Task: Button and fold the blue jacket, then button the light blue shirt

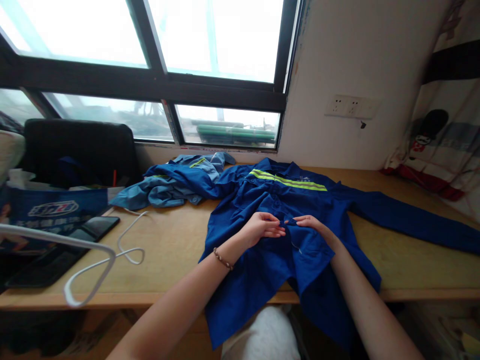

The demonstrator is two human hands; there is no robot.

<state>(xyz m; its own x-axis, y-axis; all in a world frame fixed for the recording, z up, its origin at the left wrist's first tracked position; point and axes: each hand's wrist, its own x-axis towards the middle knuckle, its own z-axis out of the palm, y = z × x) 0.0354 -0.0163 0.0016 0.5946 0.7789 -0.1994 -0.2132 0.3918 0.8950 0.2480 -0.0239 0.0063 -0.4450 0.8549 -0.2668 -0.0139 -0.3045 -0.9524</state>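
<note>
Around the left fingers (272, 231) and right fingers (306, 220), low passage is taken up by the spread blue jacket (243, 280). At 9 o'clock, bare worktop (176, 255) is left to slide across until the way is crossed by a white cable (111, 255). At 10 o'clock, access is blocked by a crumpled light-blue garment (165, 192); at 1, by the wall (318, 140). At 3, the surface is barred by a sleeve (397, 215); at 4, room is offered.

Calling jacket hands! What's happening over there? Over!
Left grip, right grip: both pinching front of blue work jacket. Jacket spread on tabletop, hem over edge. White cable off left, not in the way.
</note>
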